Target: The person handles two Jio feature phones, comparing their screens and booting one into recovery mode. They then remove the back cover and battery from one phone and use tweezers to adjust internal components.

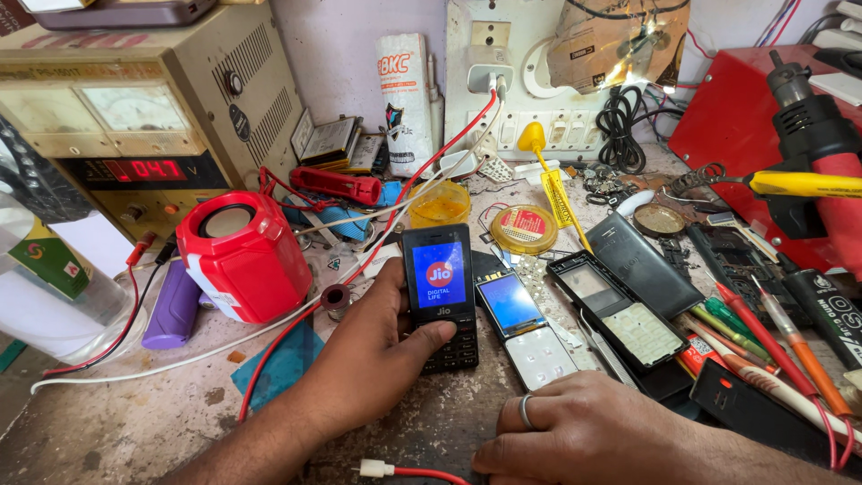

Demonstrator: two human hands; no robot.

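- Fingers (429, 334) of the left hand (373, 364) curl around a small black keypad phone (439, 296) standing upright on the workbench (117, 422); the thumb lies across its keys and the lit blue screen faces the camera.
- Far left, a beige power supply (144, 108) shows a red number display. Below it sits a white and green package (49, 260).
- Next come a purple cylinder (172, 305) and a red and white round speaker (244, 256), both well left of the phone.
- Behind the phone, a white packet (406, 103) with red and black print leans against the wall.
- The phone looks light, rigid and smooth-sided, likely a little slippery; its narrow edges seem the safest place to take hold, sparing the screen.
- Just right of it lies an opened phone board with a blue screen (521, 325).
- The right hand (593, 431), a ring on one finger, rests palm down on the bench, fingers loosely spread, holding nothing.
- A round yellow tin with a red label (524, 228) sits behind.
- Far right, red-handled tools (763, 346) and a red and black heat gun (822, 153).
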